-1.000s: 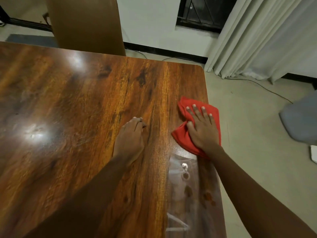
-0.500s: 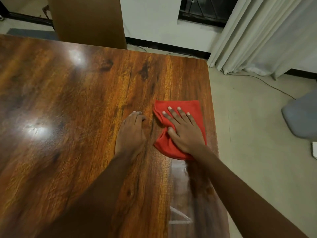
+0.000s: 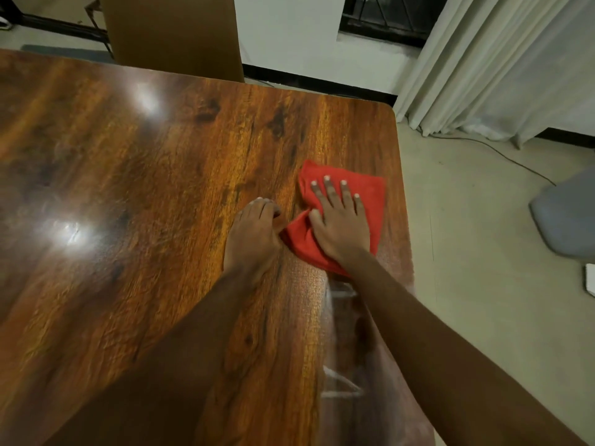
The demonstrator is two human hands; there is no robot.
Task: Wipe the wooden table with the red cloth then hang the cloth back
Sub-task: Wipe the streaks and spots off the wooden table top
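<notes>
The red cloth (image 3: pixel 373 194) lies crumpled on the glossy wooden table (image 3: pixel 145 188), close to its right edge. My right hand (image 3: pixel 341 223) presses flat on the cloth with fingers spread, covering its middle. My left hand (image 3: pixel 252 236) rests palm down on the bare wood just left of the cloth, fingers curled under and its side touching the cloth's lower left corner. Both forearms reach in from the bottom of the view.
A brown chair back (image 3: pixel 174 33) stands at the table's far edge. White curtains (image 3: pixel 502 66) hang at the right, with a cable (image 3: pixel 502 152) on the floor. A grey seat (image 3: pixel 566 217) sits at the far right. A clear plastic sheet (image 3: pixel 344 365) lies near the table's right edge.
My right hand slid the cloth left from the table's right edge, then pushed it slightly forward. My left hand stayed planted in about the same spot.
</notes>
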